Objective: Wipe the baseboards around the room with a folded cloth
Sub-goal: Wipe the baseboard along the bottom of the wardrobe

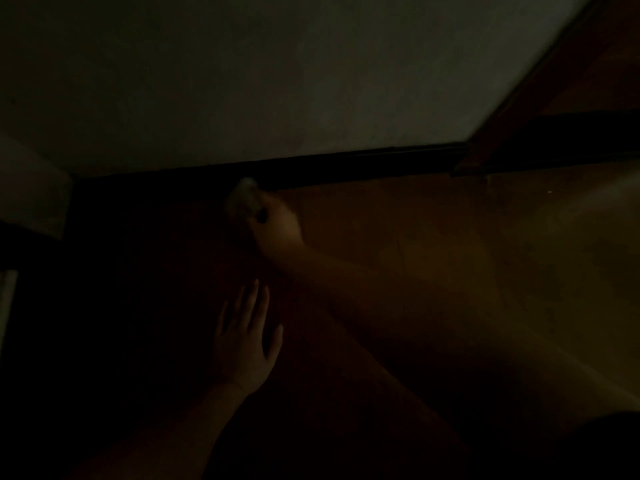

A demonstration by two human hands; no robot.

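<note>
— Where do we have the cloth (243, 196)?
— Bunched pale in our right hand (275, 225), fingers curled round it, pressed to the dark baseboard (346, 168) where the wall (277, 81) meets the floor (415, 237).
— And our left hand (246, 344)?
— Flat on the floor nearer us, fingers straight and spread, holding nothing.
— What's to the right?
— A brown door frame (512, 109) slants down to the baseboard. It's too dim to tell the cloth's folds.
</note>
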